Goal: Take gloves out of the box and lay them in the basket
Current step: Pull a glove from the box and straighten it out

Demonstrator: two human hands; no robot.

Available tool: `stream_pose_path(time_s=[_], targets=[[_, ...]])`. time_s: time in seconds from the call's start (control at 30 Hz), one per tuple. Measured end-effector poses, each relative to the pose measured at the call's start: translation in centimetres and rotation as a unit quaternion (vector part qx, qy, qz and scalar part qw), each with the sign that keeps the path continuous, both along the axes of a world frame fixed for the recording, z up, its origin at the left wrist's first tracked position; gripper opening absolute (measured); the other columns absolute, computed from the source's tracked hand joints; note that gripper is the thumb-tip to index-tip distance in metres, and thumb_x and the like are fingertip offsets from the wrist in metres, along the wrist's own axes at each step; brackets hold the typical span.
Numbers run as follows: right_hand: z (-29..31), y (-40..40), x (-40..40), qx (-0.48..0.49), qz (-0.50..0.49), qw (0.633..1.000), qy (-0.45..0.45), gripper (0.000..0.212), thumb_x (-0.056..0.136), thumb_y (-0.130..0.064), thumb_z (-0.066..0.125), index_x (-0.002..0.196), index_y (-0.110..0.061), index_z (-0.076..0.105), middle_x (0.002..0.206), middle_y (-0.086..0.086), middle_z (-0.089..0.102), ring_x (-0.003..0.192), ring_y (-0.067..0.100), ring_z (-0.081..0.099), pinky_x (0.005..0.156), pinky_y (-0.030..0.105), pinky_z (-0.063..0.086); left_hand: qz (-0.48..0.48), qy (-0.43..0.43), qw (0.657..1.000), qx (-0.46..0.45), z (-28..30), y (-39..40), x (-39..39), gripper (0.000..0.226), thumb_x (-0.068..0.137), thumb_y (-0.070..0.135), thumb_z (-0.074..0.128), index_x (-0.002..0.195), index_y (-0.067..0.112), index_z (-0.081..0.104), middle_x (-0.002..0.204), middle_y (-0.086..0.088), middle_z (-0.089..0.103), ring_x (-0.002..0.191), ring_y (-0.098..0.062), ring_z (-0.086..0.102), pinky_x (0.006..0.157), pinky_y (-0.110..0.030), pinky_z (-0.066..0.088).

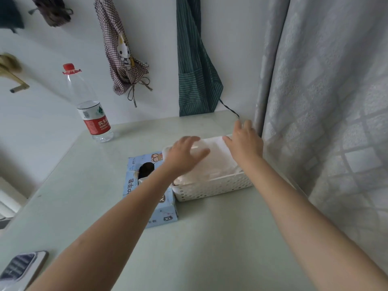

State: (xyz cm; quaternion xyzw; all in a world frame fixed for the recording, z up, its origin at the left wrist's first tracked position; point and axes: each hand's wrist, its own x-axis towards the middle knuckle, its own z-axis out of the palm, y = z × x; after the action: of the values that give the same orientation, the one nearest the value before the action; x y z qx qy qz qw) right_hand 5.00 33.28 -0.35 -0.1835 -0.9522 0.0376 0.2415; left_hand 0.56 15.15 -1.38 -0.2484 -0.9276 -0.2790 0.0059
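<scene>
A white perforated basket (212, 187) stands on the pale green table, filled with a pile of thin translucent gloves (212, 162). Both hands are spread flat over that pile. My left hand (184, 153) rests palm down on its left part, fingers apart. My right hand (244, 139) lies on the far right end, near the curtain. A light blue glove box (151, 196) marked XL lies just left of the basket, touching it, with a dark oval opening on top; my left forearm crosses over it.
A plastic water bottle (90, 110) with a red cap stands at the table's far left. A phone (21, 267) lies at the near left corner. Aprons hang on the wall behind. A grey curtain (327, 114) hangs close on the right.
</scene>
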Motion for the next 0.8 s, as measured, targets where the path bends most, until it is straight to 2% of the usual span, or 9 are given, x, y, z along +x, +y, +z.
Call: stream_pose_path(time_s=[0.07, 0.13, 0.23, 0.33, 0.43, 0.53, 0.6, 0.67, 0.8], targets=[[0.9, -2.6, -0.5, -0.019, 0.043, 0.999, 0.009, 0.025, 0.098, -0.027, 0.051, 0.111, -0.006, 0.047, 0.113, 0.014, 0.049, 0.083, 0.029, 0.053, 0.059, 0.032, 0.032, 0.053, 0.026, 0.998, 0.036, 1.3, -2.5, -0.1, 0.040, 0.094, 0.040, 0.056, 0.131, 0.023, 0.055, 0.139, -0.003, 0.048, 0.126, -0.023, 0.047, 0.106, -0.039, 0.039], [1.6, -4.8, -0.8, -0.042, 0.088, 0.995, 0.007, 0.016, 0.098, -0.017, 0.046, 0.109, -0.006, 0.049, 0.109, 0.013, 0.049, 0.075, 0.026, 0.049, 0.057, 0.033, 0.035, 0.091, 0.022, 0.995, 0.044, 2.4, -4.3, -0.4, 0.028, 0.093, 0.029, 0.057, 0.118, 0.021, 0.064, 0.127, -0.004, 0.054, 0.111, -0.023, 0.055, 0.095, -0.034, 0.045], [2.0, -10.6, -1.4, -0.074, 0.202, 0.976, -0.020, 0.014, 0.097, -0.016, 0.045, 0.102, -0.010, 0.056, 0.101, 0.006, 0.052, 0.079, 0.025, 0.055, 0.061, 0.032, 0.041, 0.138, -0.005, 0.989, 0.046, 2.5, -9.3, -0.4, 0.019, 0.089, 0.022, 0.053, 0.097, 0.020, 0.070, 0.108, -0.002, 0.064, 0.096, -0.021, 0.060, 0.082, -0.030, 0.049], [2.2, -14.4, -1.6, -0.154, 0.303, 0.935, -0.105, 0.015, 0.093, -0.018, 0.051, 0.097, -0.015, 0.065, 0.096, -0.001, 0.059, 0.089, 0.020, 0.057, 0.070, 0.031, 0.045, 0.159, -0.043, 0.986, 0.020, 2.1, -12.4, -0.1, 0.016, 0.087, 0.021, 0.049, 0.076, 0.025, 0.061, 0.090, 0.001, 0.063, 0.080, -0.018, 0.058, 0.066, -0.027, 0.043], [2.7, -17.1, -1.3, -0.148, 0.346, 0.897, -0.233, 0.025, 0.089, -0.009, 0.053, 0.105, -0.020, 0.069, 0.089, -0.011, 0.051, 0.085, 0.014, 0.052, 0.062, 0.021, 0.039, 0.153, -0.088, 0.984, 0.005, 1.4, -14.7, 0.1, 0.014, 0.086, 0.022, 0.050, 0.085, 0.023, 0.064, 0.088, 0.000, 0.063, 0.082, -0.020, 0.062, 0.067, -0.026, 0.044], [2.4, -18.1, -1.0, -0.072, 0.334, 0.893, -0.294, 0.031, 0.089, -0.004, 0.055, 0.112, -0.021, 0.067, 0.102, -0.002, 0.048, 0.084, 0.017, 0.053, 0.060, 0.022, 0.041, 0.148, -0.100, 0.984, 0.023, 0.6, -15.8, 0.5, 0.018, 0.086, 0.024, 0.054, 0.093, 0.022, 0.069, 0.093, 0.001, 0.065, 0.082, -0.019, 0.061, 0.066, -0.026, 0.045], [1.9, -18.3, -1.0, -0.067, 0.316, 0.901, -0.288, 0.026, 0.089, -0.004, 0.057, 0.104, -0.021, 0.069, 0.113, 0.002, 0.051, 0.092, 0.021, 0.057, 0.074, 0.030, 0.052, 0.139, -0.101, 0.984, 0.040, 0.4, -16.0, 0.8, 0.020, 0.086, 0.025, 0.057, 0.100, 0.020, 0.071, 0.098, 0.002, 0.065, 0.087, -0.018, 0.060, 0.070, -0.026, 0.047], [1.6, -18.3, -1.3, -0.068, 0.308, 0.913, -0.257, 0.020, 0.092, -0.009, 0.055, 0.099, -0.021, 0.069, 0.114, 0.002, 0.052, 0.093, 0.022, 0.058, 0.084, 0.038, 0.053, 0.118, -0.101, 0.987, 0.048, 0.3, -16.2, 1.0, 0.024, 0.085, 0.028, 0.063, 0.107, 0.022, 0.070, 0.103, 0.003, 0.062, 0.093, -0.016, 0.059, 0.072, -0.025, 0.045], [2.8, -18.6, -1.6, -0.146, 0.327, 0.925, -0.128, 0.009, 0.097, -0.017, 0.050, 0.096, -0.019, 0.058, 0.102, -0.004, 0.051, 0.086, 0.013, 0.053, 0.075, 0.026, 0.043, 0.074, -0.091, 0.989, 0.093, 0.1, -16.7, 0.9, 0.040, 0.079, 0.035, 0.072, 0.116, 0.030, 0.061, 0.115, 0.003, 0.056, 0.103, -0.013, 0.055, 0.081, -0.025, 0.040]])
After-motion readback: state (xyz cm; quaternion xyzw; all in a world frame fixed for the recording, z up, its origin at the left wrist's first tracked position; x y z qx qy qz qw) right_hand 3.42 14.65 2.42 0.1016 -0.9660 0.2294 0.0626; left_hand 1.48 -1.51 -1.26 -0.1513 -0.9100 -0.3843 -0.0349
